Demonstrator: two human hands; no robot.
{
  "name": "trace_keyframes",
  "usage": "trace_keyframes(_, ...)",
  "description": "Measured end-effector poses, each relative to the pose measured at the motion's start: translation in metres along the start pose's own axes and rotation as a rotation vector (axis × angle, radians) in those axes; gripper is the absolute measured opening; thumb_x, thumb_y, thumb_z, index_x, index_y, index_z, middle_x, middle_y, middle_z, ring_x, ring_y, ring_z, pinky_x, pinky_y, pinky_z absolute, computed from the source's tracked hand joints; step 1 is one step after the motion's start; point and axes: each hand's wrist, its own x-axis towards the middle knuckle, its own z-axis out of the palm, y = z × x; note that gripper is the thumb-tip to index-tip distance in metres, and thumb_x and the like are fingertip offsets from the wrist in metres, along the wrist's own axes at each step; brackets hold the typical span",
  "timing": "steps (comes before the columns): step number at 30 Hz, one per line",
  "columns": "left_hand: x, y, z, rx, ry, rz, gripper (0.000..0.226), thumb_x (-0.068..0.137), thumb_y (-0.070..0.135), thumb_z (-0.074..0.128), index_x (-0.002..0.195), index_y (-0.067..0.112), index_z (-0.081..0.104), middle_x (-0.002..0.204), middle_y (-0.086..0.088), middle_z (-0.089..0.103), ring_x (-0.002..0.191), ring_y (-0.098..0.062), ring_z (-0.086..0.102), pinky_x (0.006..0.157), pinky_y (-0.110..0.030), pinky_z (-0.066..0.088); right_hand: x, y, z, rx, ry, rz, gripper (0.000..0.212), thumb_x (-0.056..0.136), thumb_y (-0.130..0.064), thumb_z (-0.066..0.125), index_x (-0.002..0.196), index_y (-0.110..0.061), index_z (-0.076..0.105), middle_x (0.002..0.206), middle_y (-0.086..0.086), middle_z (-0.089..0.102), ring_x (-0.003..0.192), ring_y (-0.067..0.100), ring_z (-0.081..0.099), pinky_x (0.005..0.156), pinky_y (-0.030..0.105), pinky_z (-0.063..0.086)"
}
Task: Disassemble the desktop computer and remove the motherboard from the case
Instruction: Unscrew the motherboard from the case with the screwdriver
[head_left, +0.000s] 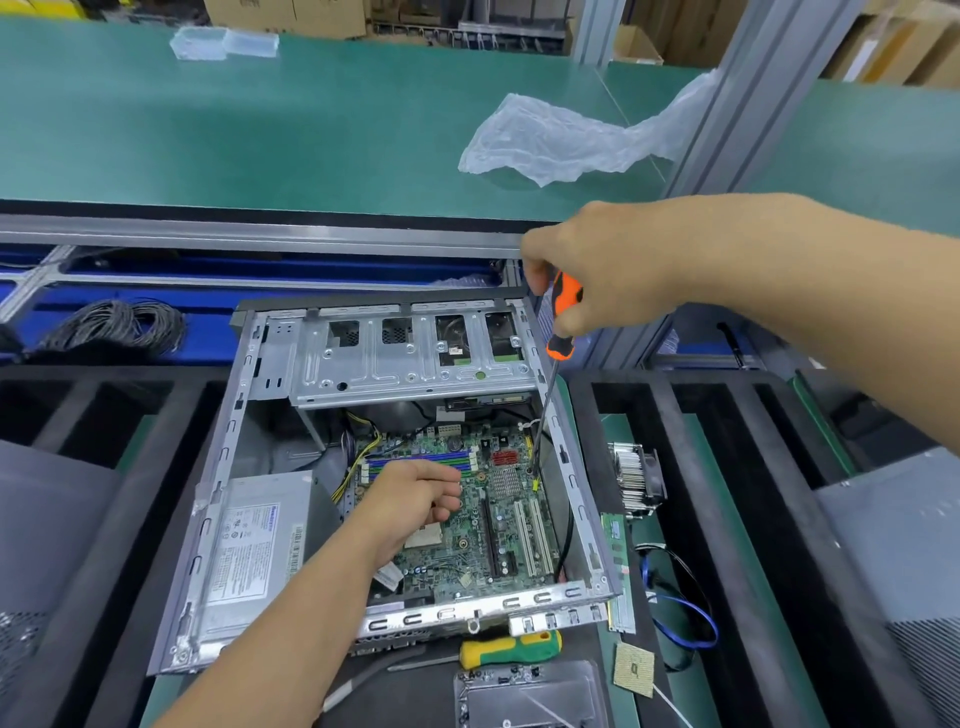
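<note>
Your right hand (597, 270) grips the orange screwdriver (563, 322) upright onto a motherboard (498, 514) screw; your left hand (415, 499), loosely curled and holding nothing, hovers ready.

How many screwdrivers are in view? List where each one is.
2. The orange-and-black-handled screwdriver is gripped by the right hand, tip down on the green motherboard. The yellow-and-green-handled screwdriver lies in front of the case.

At frame centre, the right hand (597, 265) grips an orange screwdriver (563, 322), tip down on the motherboard (498, 519) inside the open case (218, 467); the left hand (415, 499) rests loosely curled on the board.
</note>
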Motion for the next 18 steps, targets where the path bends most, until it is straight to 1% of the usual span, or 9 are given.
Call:
trace_keyframes(2, 0.000, 0.000, 0.000, 0.011, -0.006, 0.002, 0.025, 0.095, -0.012, 0.046, 0.096, 0.002, 0.067, 0.100, -0.020, 0.068, 0.078, -0.021, 0.068, 0.063, -0.023, 0.055, 0.000, 0.002, -0.001, 0.048, -0.040, -0.007, 0.033, 0.081, -0.037, 0.072, 0.106, -0.032, 0.051, 0.080, -0.013, 0.052, 0.073, 0.006, 0.049, 0.056, 0.028, 0.035)
trace_keyframes(4, -0.001, 0.000, 0.000, 0.009, -0.016, 0.002, 0.025, 0.095, -0.012, 0.046, 0.095, 0.002, 0.067, 0.100, -0.020, 0.069, 0.078, -0.021, 0.070, 0.062, -0.021, 0.055, 0.001, 0.002, 0.000, 0.047, -0.064, 0.033, 0.044, 0.078, -0.057, 0.069, 0.107, -0.032, 0.049, 0.086, -0.012, 0.053, 0.077, 0.010, 0.052, 0.060, 0.030, 0.038)
trace_keyframes(6, -0.002, -0.001, 0.000, -0.007, -0.022, -0.003, 0.020, 0.096, -0.009, 0.049, 0.095, 0.002, 0.067, 0.098, -0.020, 0.070, 0.078, -0.020, 0.073, 0.063, -0.020, 0.055, 0.001, -0.002, 0.001, -0.007, -0.046, 0.105, 0.064, 0.074, -0.082, 0.046, 0.102, -0.025, 0.049, 0.087, -0.003, 0.053, 0.078, 0.020, 0.056, 0.062, 0.033, 0.040)
trace_keyframes(7, -0.003, -0.001, -0.001, -0.017, -0.026, -0.004, 0.017, 0.096, -0.006, 0.052, 0.097, 0.002, 0.067, 0.097, -0.019, 0.071, 0.077, -0.019, 0.073, 0.063, -0.020, 0.055, 0.001, -0.006, 0.001, -0.046, -0.017, 0.131, 0.071, 0.076, -0.084, 0.035, 0.097, -0.019, 0.052, 0.084, 0.002, 0.052, 0.074, 0.023, 0.055, 0.059, 0.034, 0.039)
trace_keyframes(8, -0.003, -0.002, -0.002, -0.026, -0.032, -0.003, 0.013, 0.096, -0.003, 0.055, 0.098, 0.002, 0.067, 0.095, -0.018, 0.072, 0.075, -0.019, 0.073, 0.064, -0.020, 0.055, 0.001, -0.008, 0.001, -0.099, 0.012, 0.137, 0.072, 0.081, -0.081, 0.031, 0.093, -0.014, 0.055, 0.081, 0.005, 0.049, 0.069, 0.024, 0.053, 0.058, 0.034, 0.038)
trace_keyframes(10, -0.003, -0.002, -0.003, -0.016, -0.040, 0.008, 0.010, 0.095, 0.007, 0.060, 0.100, 0.003, 0.068, 0.087, -0.013, 0.072, 0.068, -0.016, 0.069, 0.062, -0.021, 0.054, 0.003, -0.010, 0.003, -0.172, 0.052, 0.092, 0.057, 0.091, -0.067, 0.043, 0.091, -0.012, 0.057, 0.077, 0.004, 0.044, 0.065, 0.025, 0.051, 0.059, 0.035, 0.041)
trace_keyframes(13, -0.001, -0.004, -0.004, 0.073, -0.019, 0.034, 0.016, 0.097, 0.018, 0.059, 0.097, 0.008, 0.071, 0.076, -0.004, 0.068, 0.061, -0.010, 0.061, 0.058, -0.023, 0.049, 0.000, -0.006, 0.001, -0.083, 0.045, 0.037, 0.032, 0.084, -0.048, 0.065, 0.099, -0.022, 0.054, 0.078, -0.003, 0.046, 0.071, 0.022, 0.055, 0.057, 0.032, 0.041)
trace_keyframes(16, 0.000, -0.005, -0.003, 0.090, 0.010, 0.036, 0.017, 0.098, 0.017, 0.057, 0.094, 0.008, 0.071, 0.075, -0.003, 0.066, 0.061, -0.010, 0.058, 0.057, -0.023, 0.047, -0.003, -0.001, -0.002, 0.022, -0.029, 0.007, 0.035, 0.078, -0.039, 0.074, 0.102, -0.032, 0.050, 0.086, -0.008, 0.053, 0.071, 0.008, 0.050, 0.054, 0.029, 0.036)
trace_keyframes(18, 0.001, -0.005, -0.003, 0.063, 0.017, 0.012, 0.016, 0.098, 0.007, 0.055, 0.096, 0.006, 0.070, 0.080, -0.007, 0.069, 0.065, -0.013, 0.062, 0.059, -0.024, 0.050, -0.002, 0.002, 0.000, 0.051, -0.062, 0.006, 0.039, 0.078, -0.040, 0.076, 0.105, -0.034, 0.047, 0.098, -0.007, 0.057, 0.076, 0.008, 0.051, 0.060, 0.030, 0.042)
